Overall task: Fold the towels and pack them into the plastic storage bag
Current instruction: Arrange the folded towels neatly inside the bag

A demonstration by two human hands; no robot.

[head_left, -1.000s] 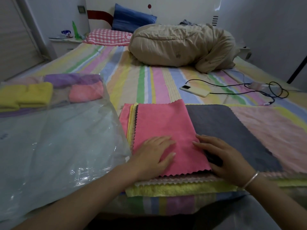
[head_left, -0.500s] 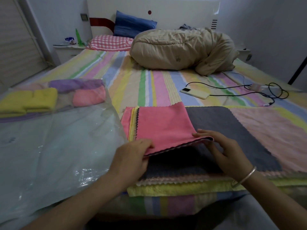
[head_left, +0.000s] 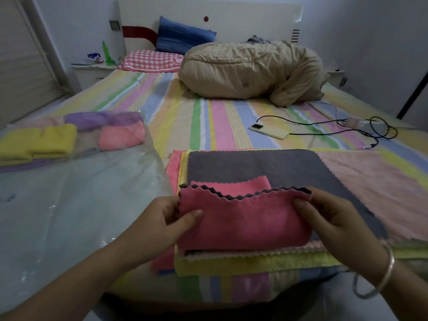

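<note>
**Head view**

- Pink towel (head_left: 243, 218): folded over, zigzag grey-backed edge uppermost. It is held up just above the pile, at 6 o'clock of frame centre.
- Left hand (head_left: 162, 221): grasps the towel's 9 o'clock end, with the thumb on the front face and the fingers behind.
- Right hand (head_left: 328, 218): grasps the upper corner at 3 o'clock, fingers curled over the edge. There is a bangle (head_left: 386, 274) on the wrist.
- Pile (head_left: 254, 262): flat towels on the near edge of the bed (head_left: 208, 117). The grey towel (head_left: 254, 165) lies on top, with pale pink and yellow layers showing beneath at 6 o'clock.
- Bag (head_left: 69, 193): clear plastic, lying flat on the bed just beside the pile at its 9 o'clock. Packed towels (head_left: 58, 140) in yellow, purple and pink sit in its far end, at 11 o'clock.
- Phone (head_left: 268, 131): on the bed at 12 o'clock of the pile, with a cable (head_left: 324, 133) running off toward 3 o'clock.
- Duvet (head_left: 250, 70): beige, bundled, at 12 o'clock beyond the phone.
</note>
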